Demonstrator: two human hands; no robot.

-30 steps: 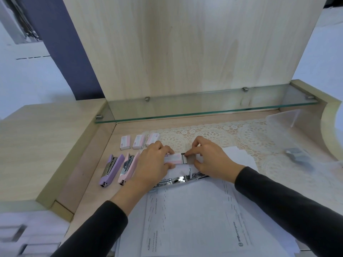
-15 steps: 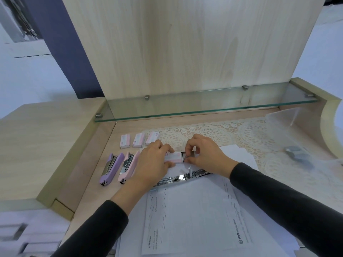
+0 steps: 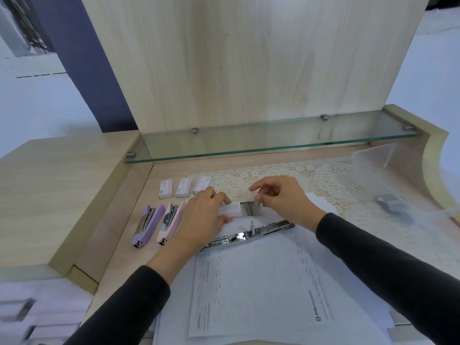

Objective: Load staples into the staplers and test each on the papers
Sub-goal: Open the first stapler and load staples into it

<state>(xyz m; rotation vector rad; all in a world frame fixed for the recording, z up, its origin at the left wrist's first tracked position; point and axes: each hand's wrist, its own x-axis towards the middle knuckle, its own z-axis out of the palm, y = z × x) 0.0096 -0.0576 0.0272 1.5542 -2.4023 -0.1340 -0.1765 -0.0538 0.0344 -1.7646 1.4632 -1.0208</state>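
While a purple stapler (image 3: 148, 225) and a pink stapler (image 3: 171, 221) lie at nine o'clock of the left hand (image 3: 206, 215), a staple box (image 3: 230, 210) is gripped in its curled fingers above the papers (image 3: 249, 295). The box's tray (image 3: 250, 209), projecting toward three o'clock, is met by the right hand (image 3: 281, 200), though whether its bent fingers pinch the tray cannot be told.

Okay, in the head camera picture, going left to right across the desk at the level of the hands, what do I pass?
purple stapler → pink stapler → left hand → staple box, its tray slid partly out → right hand → grey object inside a clear bag
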